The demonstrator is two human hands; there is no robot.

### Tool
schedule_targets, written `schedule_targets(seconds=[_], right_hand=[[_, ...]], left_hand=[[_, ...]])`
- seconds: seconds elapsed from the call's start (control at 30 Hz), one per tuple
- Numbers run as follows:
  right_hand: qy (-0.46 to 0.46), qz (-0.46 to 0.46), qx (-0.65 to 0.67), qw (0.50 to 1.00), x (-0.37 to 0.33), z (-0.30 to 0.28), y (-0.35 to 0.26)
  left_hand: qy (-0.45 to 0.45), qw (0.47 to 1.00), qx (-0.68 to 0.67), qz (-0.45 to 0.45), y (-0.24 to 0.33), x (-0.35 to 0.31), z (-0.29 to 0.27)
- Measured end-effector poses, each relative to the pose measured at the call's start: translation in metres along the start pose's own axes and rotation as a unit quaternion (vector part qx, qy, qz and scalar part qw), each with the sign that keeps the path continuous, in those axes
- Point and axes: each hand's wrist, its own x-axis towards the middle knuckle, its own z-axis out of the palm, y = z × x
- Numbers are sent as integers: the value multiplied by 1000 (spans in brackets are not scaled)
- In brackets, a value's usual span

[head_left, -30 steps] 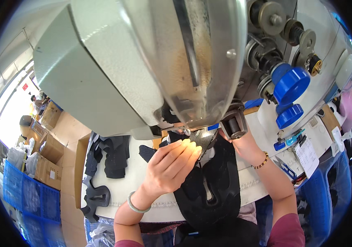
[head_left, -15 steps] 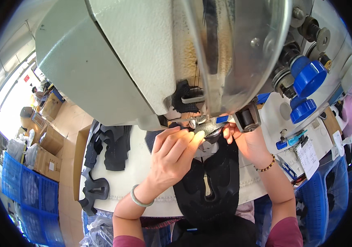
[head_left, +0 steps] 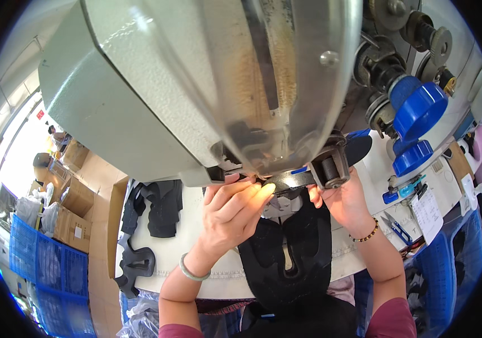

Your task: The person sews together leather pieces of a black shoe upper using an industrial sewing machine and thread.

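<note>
Under the head of a pale green sewing machine (head_left: 94,107), both my hands hold the edge of a black fabric piece (head_left: 294,182). My left hand (head_left: 231,213) pinches it with thumb and fingertips just left of the stitching spot, which the machine head hides. My right hand (head_left: 347,204) grips it beside the metal roller (head_left: 327,170); some of its fingers are hidden. Below my hands a black padded piece with a keyhole slot, like a shoe upper (head_left: 263,263), hangs over the table edge. Past the roller a rounded black flap (head_left: 359,150) sticks out.
Cut black pieces (head_left: 162,208) lie at the left of the white table (head_left: 196,287). Blue tension knobs (head_left: 421,112) jut out at upper right. Nippers (head_left: 398,230) and a paper sheet (head_left: 429,211) lie on the right. Blue crates (head_left: 49,262) stand on the left.
The view has moved closer to the machine head. A black flap now shows past the roller on the right, and the black edge has turned between my hands. Both hands keep nearly the same place.
</note>
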Motion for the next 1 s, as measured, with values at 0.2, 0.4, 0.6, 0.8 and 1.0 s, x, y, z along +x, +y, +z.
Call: schedule_targets(seconds=[0.2, 0.4, 0.6, 0.8, 1.0], right_hand=[[17, -17, -51, 998, -9, 6, 6], [35, -47, -96, 994, -41, 21, 25], [-53, -42, -146, 987, -51, 24, 27], [-13, -15, -155, 988, -39, 28, 29], [-25, -38, -163, 986, -31, 23, 27]], left_hand=[[-24, 996, 77, 38, 3, -3, 0], [16, 998, 49, 23, -8, -17, 15], [32, 996, -69, -38, -14, -21, 22], [-5, 970, -162, -181, -14, -18, 18], [2, 973, -146, -178, -13, -15, 19]])
